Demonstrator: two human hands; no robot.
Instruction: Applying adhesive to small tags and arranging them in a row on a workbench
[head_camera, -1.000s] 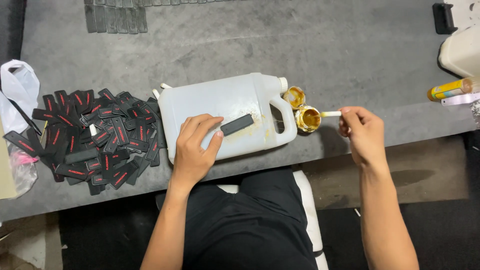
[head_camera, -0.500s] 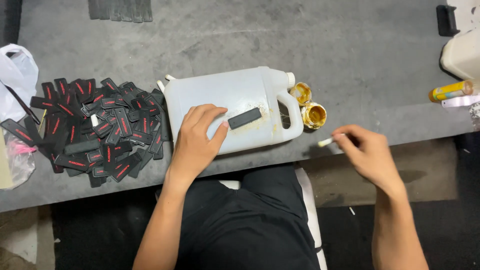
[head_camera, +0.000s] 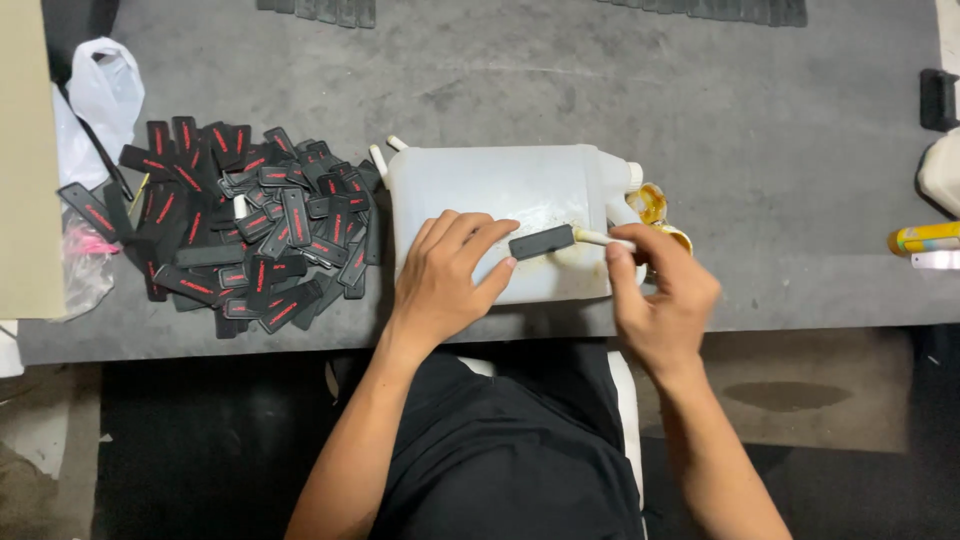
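Note:
A white plastic jug (head_camera: 500, 190) lies on its side on the grey table (head_camera: 600, 90). My left hand (head_camera: 450, 270) rests on the jug and pins a small black rectangular patch (head_camera: 541, 241) with its fingertips. My right hand (head_camera: 660, 295) grips a thin cream-coloured brush (head_camera: 592, 237), whose tip touches the right end of the patch. A small pot of yellow glue (head_camera: 650, 203) stands behind my right hand, next to the jug's neck.
A heap of several black patches with red marks (head_camera: 230, 225) lies left of the jug. A white plastic bag (head_camera: 100, 90) sits at the far left. A yellow tube (head_camera: 925, 238) and a black item (head_camera: 938, 98) lie at the right edge.
My right hand moved from the glue pot, dipped toward the table's front edge, then came left so the brush now touches the patch. My left hand stayed on the patch.

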